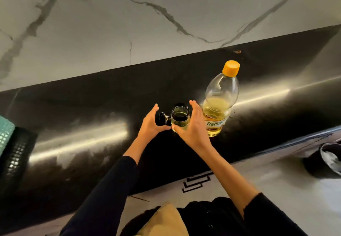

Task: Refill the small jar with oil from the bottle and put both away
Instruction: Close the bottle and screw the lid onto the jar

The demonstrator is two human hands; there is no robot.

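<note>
The left hand (150,124) is loosely spread, fingers nearly straight, beside the hinged lid (162,118) hanging open off the small jar (180,118) — it grips nothing. The jar stands on the dark counter (88,104) holding oil, so closing likely comes next: steady the glass and swing the lid over squarely. The right hand (192,129) cups the jar's other side, fingers relaxed; the capped bottle (219,104) stands just beyond.

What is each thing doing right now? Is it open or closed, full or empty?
small jar: upright, lid flipped open, oil inside.
bottle: upright, yellow cap on, partly full of oil.
left hand: fingers straight, beside the lid.
right hand: cupped round the jar, grip unclear.
</note>
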